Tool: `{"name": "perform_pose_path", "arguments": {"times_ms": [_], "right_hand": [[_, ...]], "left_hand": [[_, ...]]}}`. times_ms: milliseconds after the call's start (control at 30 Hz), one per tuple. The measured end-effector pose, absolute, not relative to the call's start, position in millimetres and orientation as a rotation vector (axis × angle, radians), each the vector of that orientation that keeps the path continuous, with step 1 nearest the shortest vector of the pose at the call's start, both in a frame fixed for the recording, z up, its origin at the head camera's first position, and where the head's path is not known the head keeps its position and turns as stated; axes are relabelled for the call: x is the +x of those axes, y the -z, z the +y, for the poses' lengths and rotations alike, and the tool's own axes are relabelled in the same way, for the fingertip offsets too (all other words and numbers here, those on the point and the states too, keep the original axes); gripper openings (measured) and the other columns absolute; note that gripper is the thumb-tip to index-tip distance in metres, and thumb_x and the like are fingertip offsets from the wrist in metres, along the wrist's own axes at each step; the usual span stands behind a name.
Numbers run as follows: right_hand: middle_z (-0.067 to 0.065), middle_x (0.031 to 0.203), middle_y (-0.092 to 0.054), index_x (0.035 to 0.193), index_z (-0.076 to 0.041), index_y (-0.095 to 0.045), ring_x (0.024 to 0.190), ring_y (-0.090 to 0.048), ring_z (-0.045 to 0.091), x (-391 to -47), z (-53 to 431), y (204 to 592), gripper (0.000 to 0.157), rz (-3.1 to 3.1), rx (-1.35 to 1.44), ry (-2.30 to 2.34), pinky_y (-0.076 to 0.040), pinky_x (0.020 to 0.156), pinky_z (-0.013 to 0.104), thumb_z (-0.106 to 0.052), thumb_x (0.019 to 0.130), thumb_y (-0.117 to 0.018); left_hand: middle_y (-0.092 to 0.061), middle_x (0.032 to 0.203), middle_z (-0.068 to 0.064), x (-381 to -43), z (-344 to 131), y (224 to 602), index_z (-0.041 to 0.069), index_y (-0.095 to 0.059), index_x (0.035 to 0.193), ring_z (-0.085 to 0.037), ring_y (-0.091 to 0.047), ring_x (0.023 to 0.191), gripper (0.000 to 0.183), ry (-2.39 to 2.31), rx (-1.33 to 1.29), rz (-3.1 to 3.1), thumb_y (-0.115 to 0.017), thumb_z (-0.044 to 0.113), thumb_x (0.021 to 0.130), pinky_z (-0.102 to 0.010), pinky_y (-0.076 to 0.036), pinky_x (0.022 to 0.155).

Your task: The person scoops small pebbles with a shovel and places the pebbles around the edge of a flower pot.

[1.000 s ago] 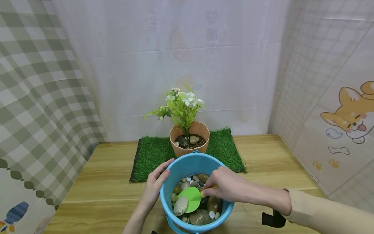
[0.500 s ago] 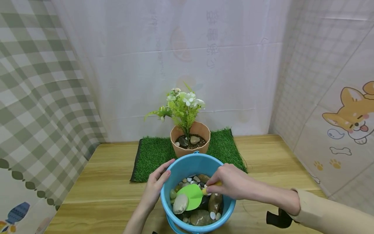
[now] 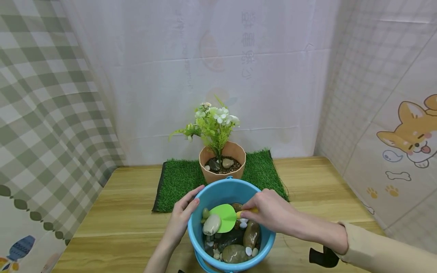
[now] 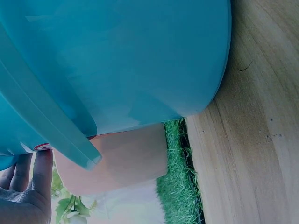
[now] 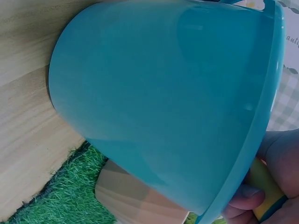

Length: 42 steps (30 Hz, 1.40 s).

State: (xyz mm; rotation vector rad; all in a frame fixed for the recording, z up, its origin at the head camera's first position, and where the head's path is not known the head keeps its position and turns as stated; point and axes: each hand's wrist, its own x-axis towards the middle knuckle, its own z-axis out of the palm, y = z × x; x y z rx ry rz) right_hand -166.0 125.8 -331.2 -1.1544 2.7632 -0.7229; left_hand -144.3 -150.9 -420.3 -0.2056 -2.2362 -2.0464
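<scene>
My right hand (image 3: 271,210) grips the yellow handle (image 5: 264,186) of a small shovel, its green blade (image 3: 227,218) inside a blue bucket (image 3: 269,242). A large pale stone (image 3: 211,224) lies at the blade's left edge, with a small olive pebble (image 3: 205,212) beside it. Below the blade are wet dark and brown stones (image 3: 235,253) and a few white pebbles. My left hand (image 3: 182,214) rests against the bucket's left side, its fingers (image 4: 42,172) straight along the outer wall and the thumb at the rim.
Behind the bucket, a terracotta-coloured pot (image 3: 222,177) with a white-flowered plant (image 3: 216,125) and stones on soil stands on a green turf mat (image 3: 177,182). All rest on a wooden table (image 3: 126,212). Printed cloths (image 3: 44,94) hang around it.
The right hand has shifted the shovel, with the pale stone at its blade, toward the bucket's far side. More dark stones show below the blade. The left hand stays at the bucket.
</scene>
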Motion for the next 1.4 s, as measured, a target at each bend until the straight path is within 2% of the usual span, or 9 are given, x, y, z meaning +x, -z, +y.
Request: {"name": "perform_pose_path", "arguments": {"times_ms": [167,400,533,800,1033,1133,1267,1367,1400], "right_hand": [[-0.004,0.092,-0.084,0.102,-0.017,-0.087,0.082,-0.077,0.001,-168,129,332,0.015,2.779,-1.143,0.751,-0.055,0.068,0.015,-0.026,0.095,-0.077],[-0.004,0.092,-0.084,0.103,-0.018,-0.086,0.081,-0.074,-0.001,-171,137,330,0.015,2.755,-1.116,0.823,-0.054,0.066,0.014,-0.027,0.095,-0.078],[-0.004,0.094,-0.084,0.104,-0.017,-0.086,0.078,-0.068,-0.007,-171,141,329,0.016,2.73,-1.097,0.877,-0.052,0.064,0.014,-0.028,0.095,-0.077],[-0.001,0.097,-0.084,0.106,-0.015,-0.086,0.066,-0.054,-0.007,-174,147,327,0.018,2.697,-1.06,0.919,-0.039,0.05,0.015,-0.027,0.095,-0.077],[-0.001,0.096,-0.084,0.107,-0.014,-0.085,0.061,-0.05,-0.005,-175,150,326,0.02,2.64,-1.016,0.965,-0.035,0.047,0.016,-0.028,0.095,-0.077],[-0.001,0.091,-0.083,0.107,-0.015,-0.085,0.059,-0.049,-0.005,-176,152,326,0.019,2.61,-0.988,0.997,-0.036,0.047,0.016,-0.028,0.095,-0.078],[0.0,0.08,-0.079,0.107,-0.013,-0.085,0.056,-0.046,-0.004,-176,157,324,0.019,2.591,-0.95,1.025,-0.034,0.046,0.017,-0.026,0.095,-0.077],[0.002,0.082,-0.08,0.108,-0.012,-0.085,0.053,-0.04,-0.003,-178,162,322,0.02,2.596,-0.932,1.027,-0.031,0.046,0.017,-0.026,0.096,-0.077],[0.002,0.084,-0.081,0.108,-0.012,-0.085,0.053,-0.04,-0.003,-178,164,320,0.02,2.6,-0.929,1.022,-0.031,0.046,0.017,-0.026,0.096,-0.077]], "left_hand": [[-0.063,0.148,-0.022,-144,-151,420,0.004,-0.055,0.151,-0.03,-0.066,0.132,0.044,2.038,-0.198,-2.239,-0.051,0.018,0.11,-0.023,-0.056,0.101],[-0.062,0.148,-0.023,-144,-151,420,0.003,-0.055,0.151,0.0,-0.067,0.121,0.044,2.036,-0.207,-2.238,-0.051,0.018,0.11,-0.018,-0.055,0.1],[-0.061,0.149,-0.024,-145,-151,420,0.002,-0.054,0.152,0.007,-0.065,0.119,0.045,2.041,-0.219,-2.24,-0.05,0.018,0.11,-0.014,-0.053,0.099],[-0.06,0.152,-0.021,-145,-151,421,0.004,-0.054,0.152,-0.002,-0.066,0.126,0.044,2.026,-0.218,-2.247,-0.049,0.021,0.111,-0.015,-0.052,0.101],[-0.06,0.152,-0.021,-145,-151,422,0.004,-0.054,0.152,0.004,-0.065,0.123,0.045,2.026,-0.222,-2.249,-0.048,0.021,0.111,-0.016,-0.052,0.101],[-0.06,0.152,-0.021,-146,-151,422,0.005,-0.055,0.152,-0.008,-0.067,0.128,0.045,2.017,-0.213,-2.254,-0.049,0.022,0.111,-0.019,-0.053,0.103],[-0.06,0.152,-0.021,-146,-151,421,0.005,-0.055,0.152,-0.007,-0.067,0.127,0.045,2.024,-0.205,-2.257,-0.049,0.022,0.111,-0.018,-0.053,0.102],[-0.061,0.151,-0.021,-146,-151,421,0.004,-0.055,0.151,-0.007,-0.067,0.126,0.044,2.024,-0.206,-2.255,-0.05,0.021,0.111,-0.021,-0.056,0.101],[-0.061,0.15,-0.022,-146,-151,421,0.004,-0.055,0.151,-0.013,-0.068,0.127,0.044,2.023,-0.206,-2.253,-0.05,0.021,0.111,-0.024,-0.058,0.101]]}}
